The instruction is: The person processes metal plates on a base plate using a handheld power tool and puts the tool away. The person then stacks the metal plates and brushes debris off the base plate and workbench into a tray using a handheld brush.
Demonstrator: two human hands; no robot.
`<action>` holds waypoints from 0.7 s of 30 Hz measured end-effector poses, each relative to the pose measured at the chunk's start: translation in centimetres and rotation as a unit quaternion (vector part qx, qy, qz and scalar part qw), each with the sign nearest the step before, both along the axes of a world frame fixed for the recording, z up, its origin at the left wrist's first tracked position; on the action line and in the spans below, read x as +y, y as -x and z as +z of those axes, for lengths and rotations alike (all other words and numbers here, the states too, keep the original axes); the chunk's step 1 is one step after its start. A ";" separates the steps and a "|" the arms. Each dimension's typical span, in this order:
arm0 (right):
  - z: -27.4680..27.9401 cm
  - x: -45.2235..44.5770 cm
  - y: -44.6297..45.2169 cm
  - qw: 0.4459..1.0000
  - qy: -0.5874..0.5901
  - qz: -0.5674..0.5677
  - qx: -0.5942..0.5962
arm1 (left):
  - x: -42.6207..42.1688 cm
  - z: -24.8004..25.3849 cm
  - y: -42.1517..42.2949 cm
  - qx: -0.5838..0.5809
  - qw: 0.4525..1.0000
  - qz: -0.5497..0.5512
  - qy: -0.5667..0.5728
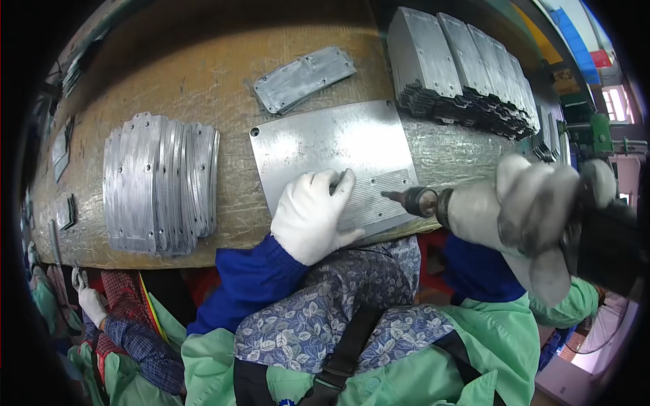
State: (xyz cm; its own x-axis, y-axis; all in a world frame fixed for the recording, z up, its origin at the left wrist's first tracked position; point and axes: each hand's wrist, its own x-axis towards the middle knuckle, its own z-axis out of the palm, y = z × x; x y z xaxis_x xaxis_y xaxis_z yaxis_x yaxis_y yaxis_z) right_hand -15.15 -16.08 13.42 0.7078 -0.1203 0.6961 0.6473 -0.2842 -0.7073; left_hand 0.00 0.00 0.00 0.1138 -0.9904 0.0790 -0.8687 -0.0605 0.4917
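My left hand, in a white glove, rests at the near edge of a flat metal base plate, its fingers on the left end of a ribbed metal piece. Thumb and fingers are spread around that end. My right hand, in a stained white glove, is wrapped round a power screwdriver. The driver's tip points left, over the ribbed piece. Small holes show in the ribbed piece. Whether the tip touches it, I cannot tell.
Ribbed plates lie fanned at the left. Further plates lie behind the base plate. Tall stacks stand at the back right. Another person's gloved hand is at the lower left, by the table edge.
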 end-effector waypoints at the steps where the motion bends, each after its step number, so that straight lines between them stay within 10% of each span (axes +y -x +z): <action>1: 0.3 0.2 0.2 1.000 0.002 0.005 0.003 | 0.0 0.1 0.1 -0.002 1.000 0.002 -0.001; 21: -1.1 2.5 -0.7 1.000 0.001 0.028 0.013 | 0.0 0.2 0.3 -0.001 1.000 0.005 -0.022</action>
State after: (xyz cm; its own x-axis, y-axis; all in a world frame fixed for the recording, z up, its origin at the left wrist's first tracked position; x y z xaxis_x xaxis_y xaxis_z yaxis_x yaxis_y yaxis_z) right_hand -14.41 -13.63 12.30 0.7307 -0.0786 0.6782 0.6443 -0.2492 -0.7231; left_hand -0.29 0.03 0.20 0.1229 -0.9918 0.0346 -0.8688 -0.0906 0.4869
